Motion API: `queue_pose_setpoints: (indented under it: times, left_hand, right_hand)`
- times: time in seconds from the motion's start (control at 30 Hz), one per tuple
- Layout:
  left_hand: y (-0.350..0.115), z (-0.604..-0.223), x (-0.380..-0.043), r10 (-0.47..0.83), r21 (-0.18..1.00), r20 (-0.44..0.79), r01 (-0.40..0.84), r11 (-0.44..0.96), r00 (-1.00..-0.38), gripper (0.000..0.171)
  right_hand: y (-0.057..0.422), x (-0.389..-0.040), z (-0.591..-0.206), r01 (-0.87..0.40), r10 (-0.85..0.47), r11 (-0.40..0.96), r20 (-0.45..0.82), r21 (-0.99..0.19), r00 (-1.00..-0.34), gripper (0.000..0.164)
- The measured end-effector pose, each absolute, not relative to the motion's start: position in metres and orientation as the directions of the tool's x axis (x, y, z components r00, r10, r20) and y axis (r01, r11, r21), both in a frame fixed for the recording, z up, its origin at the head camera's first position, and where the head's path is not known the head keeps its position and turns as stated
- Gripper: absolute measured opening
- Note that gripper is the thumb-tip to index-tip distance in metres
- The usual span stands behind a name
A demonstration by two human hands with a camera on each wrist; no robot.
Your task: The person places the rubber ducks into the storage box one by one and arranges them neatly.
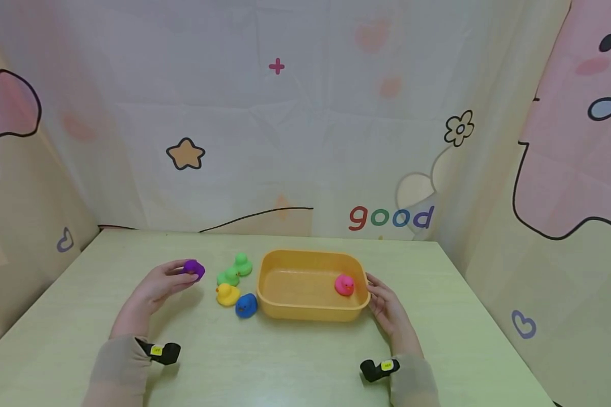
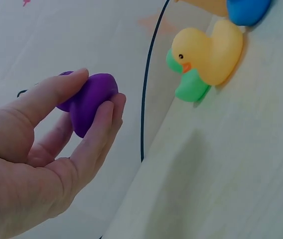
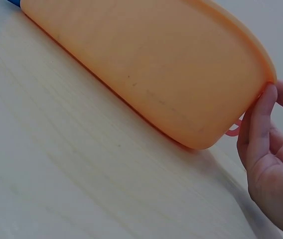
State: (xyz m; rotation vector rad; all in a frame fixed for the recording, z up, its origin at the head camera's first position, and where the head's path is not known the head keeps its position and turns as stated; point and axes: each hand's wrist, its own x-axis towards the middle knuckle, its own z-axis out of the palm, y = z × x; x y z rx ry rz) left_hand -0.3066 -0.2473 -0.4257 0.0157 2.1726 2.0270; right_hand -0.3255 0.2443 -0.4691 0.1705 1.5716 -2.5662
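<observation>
My left hand (image 1: 159, 285) holds a purple toy duck (image 1: 194, 269) between thumb and fingers, raised above the table on the left. In the left wrist view the thumb lies on one side of the purple duck (image 2: 89, 102) and the fingers on the other. An orange-yellow plastic basin (image 1: 305, 314) stands mid-table with a pink duck (image 1: 344, 285) inside, near its right end. At that end my right hand (image 1: 391, 311) rests its fingertips against the outer wall by the rim. The right wrist view shows those fingers (image 3: 261, 119) lightly bent at the basin's corner.
Left of the basin sit a yellow duck (image 1: 228, 294), a blue duck (image 1: 246, 306) and two green ducks, one (image 1: 241, 264) behind the other (image 1: 228, 276). The blue duck is right beside the basin's wall. A printed curtain (image 1: 305, 141) closes off the table's back and sides.
</observation>
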Motion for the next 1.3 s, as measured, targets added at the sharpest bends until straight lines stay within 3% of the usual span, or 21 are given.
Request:
queue_pose_setpoints:
  times: [0.5, 0.9, 1.3]
  left_hand:
    - [-0.220, -0.424, -0.317, 0.138, 0.997, -0.080, -0.082, -0.010, -0.987, 0.068]
    - [-0.189, -0.410, -0.328, 0.175, 0.998, -0.053, -0.060, -0.036, -0.983, 0.062]
    - [-0.126, -0.399, -0.341, 0.206, 0.995, -0.070, -0.085, -0.061, -0.976, 0.054]
  right_hand:
    - [0.244, -0.325, -0.465, 0.191, -0.080, -0.452, -0.173, -0.871, -0.982, 0.049]
    - [0.245, -0.324, -0.467, 0.171, -0.075, -0.470, -0.155, -0.866, -0.985, 0.036]
    - [0.246, -0.325, -0.471, 0.147, -0.062, -0.480, -0.134, -0.865, -0.989, 0.029]
